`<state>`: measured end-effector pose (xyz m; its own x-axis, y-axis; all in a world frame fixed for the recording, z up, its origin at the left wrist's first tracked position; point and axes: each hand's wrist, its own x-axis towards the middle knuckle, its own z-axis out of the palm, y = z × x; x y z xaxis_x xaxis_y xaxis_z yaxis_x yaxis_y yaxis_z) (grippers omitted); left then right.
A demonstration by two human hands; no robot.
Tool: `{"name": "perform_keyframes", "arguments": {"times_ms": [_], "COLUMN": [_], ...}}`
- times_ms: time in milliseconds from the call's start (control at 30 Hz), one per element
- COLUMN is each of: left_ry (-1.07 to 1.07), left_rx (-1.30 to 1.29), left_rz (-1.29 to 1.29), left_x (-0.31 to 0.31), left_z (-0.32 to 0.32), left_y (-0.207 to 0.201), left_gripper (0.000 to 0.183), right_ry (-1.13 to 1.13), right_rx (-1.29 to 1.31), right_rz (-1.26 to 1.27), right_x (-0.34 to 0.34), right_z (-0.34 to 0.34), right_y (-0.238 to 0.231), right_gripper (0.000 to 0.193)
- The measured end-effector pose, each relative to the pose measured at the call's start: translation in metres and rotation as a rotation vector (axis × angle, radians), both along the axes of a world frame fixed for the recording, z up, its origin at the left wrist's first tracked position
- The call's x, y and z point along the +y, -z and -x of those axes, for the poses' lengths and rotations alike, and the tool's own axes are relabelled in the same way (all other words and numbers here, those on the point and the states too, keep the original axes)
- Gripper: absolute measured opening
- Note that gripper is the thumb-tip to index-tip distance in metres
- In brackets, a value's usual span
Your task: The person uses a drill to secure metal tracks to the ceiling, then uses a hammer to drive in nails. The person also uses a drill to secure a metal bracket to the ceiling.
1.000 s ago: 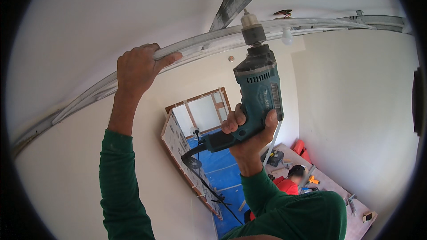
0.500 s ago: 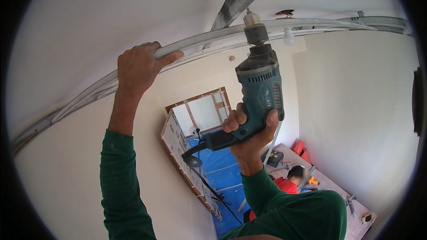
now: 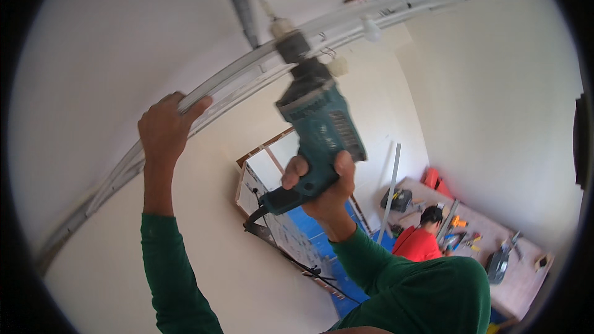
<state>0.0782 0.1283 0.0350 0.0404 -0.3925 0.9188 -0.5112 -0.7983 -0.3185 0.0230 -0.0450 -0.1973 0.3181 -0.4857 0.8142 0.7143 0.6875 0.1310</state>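
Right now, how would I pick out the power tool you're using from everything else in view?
Look up to the white ceiling, where a pale metal track curves across. Just under it, the right hand grips a teal corded drill, tip pointing up at the ceiling. It is the only teal thing overhead; the left hand holds only the track.

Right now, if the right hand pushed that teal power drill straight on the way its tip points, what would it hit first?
Probably the white ceiling, just left of the grey metal channel. The right hand aims the teal power drill up and slightly left, its bit already close beneath; depth is unclear.
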Motion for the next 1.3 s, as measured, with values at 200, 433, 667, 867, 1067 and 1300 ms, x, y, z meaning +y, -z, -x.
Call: {"name": "perform_keyframes", "arguments": {"times_ms": [200, 433, 667, 867, 1067, 1300], "left_ry": [-0.028, 0.022, 0.008, 0.113, -0.033, -0.001], "left_rx": [0.069, 0.000, 0.175, 0.079, 0.025, 0.180], "left_rz": [-0.015, -0.070, -0.040, -0.088, -0.283, -0.139], "left_x": [0.001, 0.012, 0.017, 0.022, 0.048, 0.053], "left_z": [-0.005, -0.025, -0.019, -0.029, -0.045, -0.049], "left_y": [-0.001, -0.009, -0.012, -0.016, -0.038, 0.004], "left_gripper": [0.067, 0.068, 0.051, 0.048, 0.053, 0.057], "right_ry": [0.069, -0.003, 0.065, 0.074, 0.047, 0.050], "right_rx": [0.037, -0.018, -0.032, -0.095, -0.094, -0.134], "right_rz": [0.029, 0.009, 0.044, 0.012, 0.081, 0.130], "right_x": [-0.007, -0.001, -0.002, -0.008, -0.015, -0.021], "right_z": [-0.002, 0.015, 0.025, 0.027, 0.028, 0.035], "right_y": [0.003, 0.006, 0.005, 0.002, 0.003, 0.008], "right_gripper": [0.067, 0.047, 0.058, 0.064, 0.074, 0.083]}}
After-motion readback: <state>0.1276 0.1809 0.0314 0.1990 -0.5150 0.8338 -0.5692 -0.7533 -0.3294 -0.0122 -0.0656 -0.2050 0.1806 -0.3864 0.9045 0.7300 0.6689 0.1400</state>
